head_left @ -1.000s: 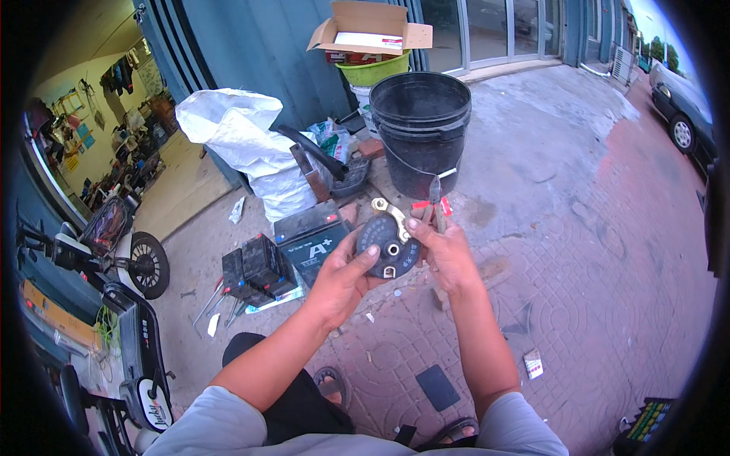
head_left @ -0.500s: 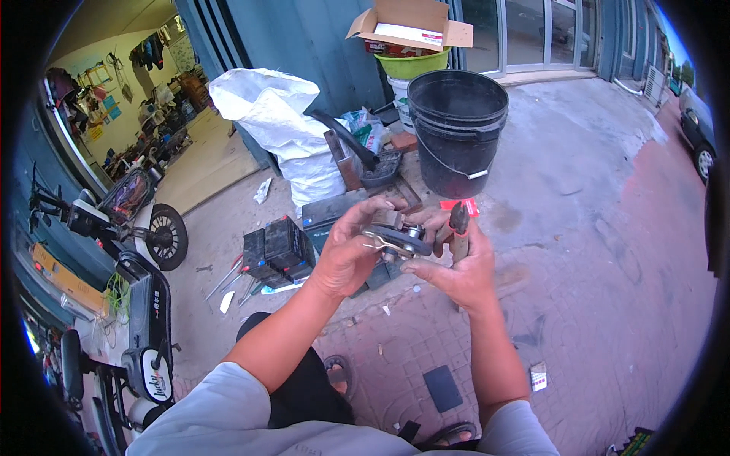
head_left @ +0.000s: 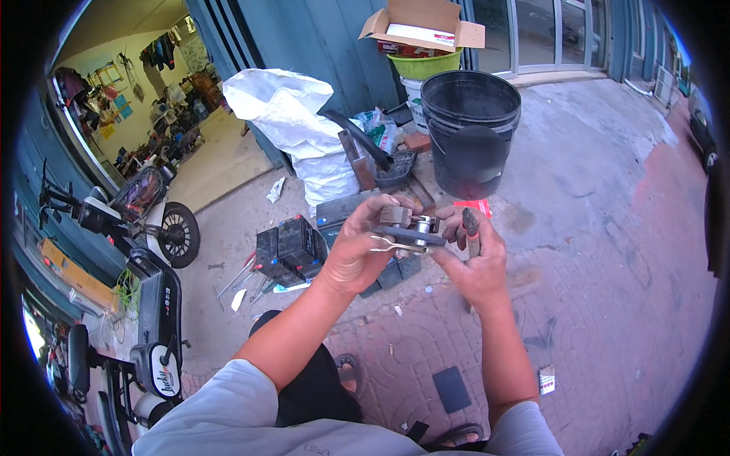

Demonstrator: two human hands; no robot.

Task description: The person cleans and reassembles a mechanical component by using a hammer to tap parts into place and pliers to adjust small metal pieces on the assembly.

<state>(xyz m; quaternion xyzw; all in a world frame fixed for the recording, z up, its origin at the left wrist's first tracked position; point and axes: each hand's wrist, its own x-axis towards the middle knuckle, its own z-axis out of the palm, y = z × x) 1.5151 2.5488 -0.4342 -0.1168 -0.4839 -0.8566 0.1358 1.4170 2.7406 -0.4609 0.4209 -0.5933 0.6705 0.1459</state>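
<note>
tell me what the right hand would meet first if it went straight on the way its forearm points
Most likely the black bucket, ahead of the right hand; the red scrap in between seems to lie lower. Depth is unclear, so the hand might pass above the bucket.

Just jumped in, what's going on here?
A person's left hand is gripping a dark disc with metal fittings, turned nearly edge-on to the camera. The right hand holds what look like pliers, pointing up, close to the disc's edge; whether that hand touches the disc isn't clear. Small black batteries sit low to the left, with a white sack and a black bucket farther off.
</note>
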